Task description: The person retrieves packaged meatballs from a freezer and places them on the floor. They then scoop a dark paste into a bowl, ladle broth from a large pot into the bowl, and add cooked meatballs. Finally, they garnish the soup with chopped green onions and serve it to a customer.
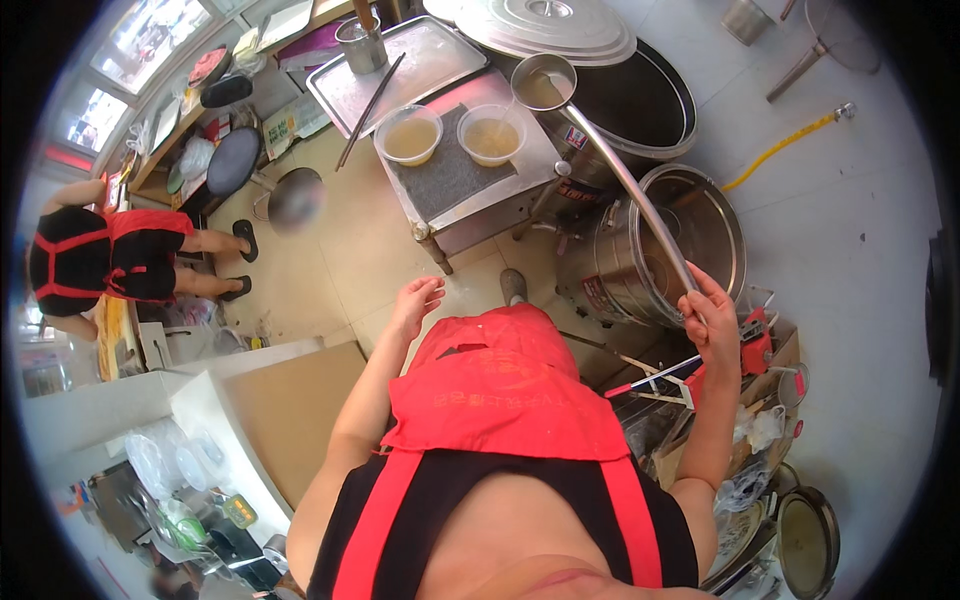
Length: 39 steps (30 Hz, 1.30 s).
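Note:
My right hand (707, 309) grips the end of the long handle of a metal ladle (544, 81). The ladle's bowl holds pale liquid and is tilted at the edge of the right-hand plastic bowl (491, 136); a thin stream seems to run down into it. To its left stands another clear plastic bowl (409, 136) of yellowish broth. Both rest on a grey cloth (450, 187) on a metal stand. My left hand (421, 300) hangs before the red apron (502, 390), fingers loosely curled, holding nothing.
Beyond the bowls lies a metal tray (420, 56) with chopsticks (371, 109) and a metal container (362, 49). A dark-mouthed pot (645, 97) with its lid (551, 26) and a steel pot (600, 259) stand at right. Far left, a person (112, 255) faces a counter.

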Available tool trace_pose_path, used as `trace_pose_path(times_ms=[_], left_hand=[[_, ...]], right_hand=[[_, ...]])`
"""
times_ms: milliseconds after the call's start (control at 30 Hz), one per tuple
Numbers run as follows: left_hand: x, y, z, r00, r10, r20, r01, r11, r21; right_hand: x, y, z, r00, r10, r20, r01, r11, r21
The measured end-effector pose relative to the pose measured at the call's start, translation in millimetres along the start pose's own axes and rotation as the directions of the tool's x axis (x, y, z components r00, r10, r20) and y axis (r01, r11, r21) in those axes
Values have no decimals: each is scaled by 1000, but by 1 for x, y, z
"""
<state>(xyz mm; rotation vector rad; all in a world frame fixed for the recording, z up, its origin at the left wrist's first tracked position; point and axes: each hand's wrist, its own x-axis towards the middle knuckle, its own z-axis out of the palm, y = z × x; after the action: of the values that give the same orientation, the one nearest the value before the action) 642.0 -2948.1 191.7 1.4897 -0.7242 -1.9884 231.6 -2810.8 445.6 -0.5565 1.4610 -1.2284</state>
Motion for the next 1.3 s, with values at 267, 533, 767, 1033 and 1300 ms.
trace_pose_path(times_ms=[267, 533, 767, 1033, 1300], left_hand=[[5, -1, -5, 1000, 9, -9, -9, 1000, -20], [7, -1, -13, 1000, 4, -14, -4, 1000, -15], [12, 3, -17, 999, 3, -51, -5, 999, -33], [10, 13, -22, 996, 0, -94, -7, 998, -70], [17, 21, -26, 978, 26, -209, -58, 987, -149]], right_hand=[[5, 5, -15, 996, 85, 33, -91, 934, 347], [40, 21, -10, 945, -226, -235, 171, 957, -234], [64, 16, 4, 667, -732, -139, -153, 48, -987], [116, -1, 33, 882, -457, -117, 360, 812, -460], [293, 4, 78, 953, -42, 301, -25, 976, 216]])
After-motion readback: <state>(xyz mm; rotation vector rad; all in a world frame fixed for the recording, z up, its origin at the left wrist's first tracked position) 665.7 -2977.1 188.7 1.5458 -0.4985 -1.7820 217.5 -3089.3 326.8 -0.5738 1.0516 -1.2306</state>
